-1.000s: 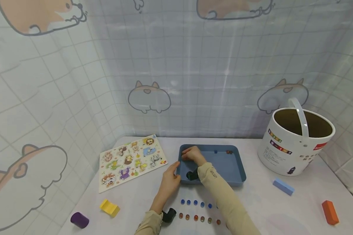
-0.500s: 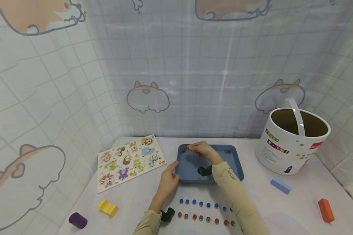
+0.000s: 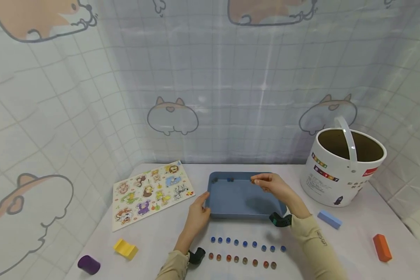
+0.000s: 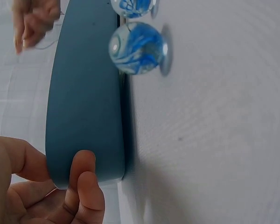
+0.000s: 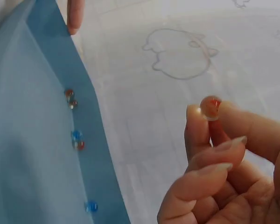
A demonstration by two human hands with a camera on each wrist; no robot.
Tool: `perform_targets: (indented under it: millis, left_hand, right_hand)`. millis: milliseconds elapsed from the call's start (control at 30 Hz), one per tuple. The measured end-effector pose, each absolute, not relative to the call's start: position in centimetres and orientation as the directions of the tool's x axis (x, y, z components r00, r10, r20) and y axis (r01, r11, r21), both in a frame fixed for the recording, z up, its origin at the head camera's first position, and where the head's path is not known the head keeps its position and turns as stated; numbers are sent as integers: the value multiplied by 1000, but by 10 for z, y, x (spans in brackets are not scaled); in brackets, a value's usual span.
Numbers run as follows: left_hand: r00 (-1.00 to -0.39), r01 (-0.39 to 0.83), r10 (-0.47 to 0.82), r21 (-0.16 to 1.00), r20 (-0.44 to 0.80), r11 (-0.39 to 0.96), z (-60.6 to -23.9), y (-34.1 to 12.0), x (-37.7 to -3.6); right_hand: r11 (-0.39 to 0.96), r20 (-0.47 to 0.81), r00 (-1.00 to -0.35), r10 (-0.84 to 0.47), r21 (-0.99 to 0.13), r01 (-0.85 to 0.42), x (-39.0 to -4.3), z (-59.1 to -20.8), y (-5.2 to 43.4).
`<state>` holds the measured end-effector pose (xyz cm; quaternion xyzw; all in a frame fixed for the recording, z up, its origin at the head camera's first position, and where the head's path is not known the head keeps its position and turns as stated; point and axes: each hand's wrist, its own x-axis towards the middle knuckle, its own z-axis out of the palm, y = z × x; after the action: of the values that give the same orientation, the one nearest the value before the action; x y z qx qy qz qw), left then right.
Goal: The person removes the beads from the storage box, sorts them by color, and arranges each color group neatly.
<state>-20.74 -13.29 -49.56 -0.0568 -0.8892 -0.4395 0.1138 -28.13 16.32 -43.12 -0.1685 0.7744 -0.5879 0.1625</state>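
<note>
Head view: white table (image 3: 353, 249) before tiled curtain with cartoon animals. Blue tray (image 3: 241, 196) at centre; left hand (image 3: 197, 215) grips its near left corner. Right hand (image 3: 276, 186) above tray's far right, pinching red marble (image 3: 252, 181). Animal puzzle board (image 3: 150, 191) left, white bucket (image 3: 341, 167) right. Two marble rows (image 3: 245, 252) on table near tray, between forearms.

Left wrist view: thumb and fingers (image 4: 86, 186) clasp tray edge (image 4: 84, 107); blue marbles (image 4: 136, 46) just beside tray wall.

Right wrist view: fingertips (image 5: 196, 126) pinch red marble (image 5: 210, 107) above tray; few marbles (image 5: 77, 140) along tray's inner wall.
</note>
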Motion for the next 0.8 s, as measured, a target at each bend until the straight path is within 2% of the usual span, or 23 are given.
perform_targets:
  millis: [300, 500, 800]
  left_hand:
    - [-977, 159, -14, 769, 212, 620, -494, -134, -206]
    - [-980, 153, -8, 777, 198, 610, -492, -133, -206]
    - [-980, 152, -7, 778, 196, 610, -493, -133, -207]
  right_hand:
    - [269, -31, -878, -478, -957, -113, -239, -442, 203]
    - [261, -52, -875, -481, -962, -86, -219, -449, 223]
    - [112, -61, -815, -577, -994, -4, -192, -486, 249]
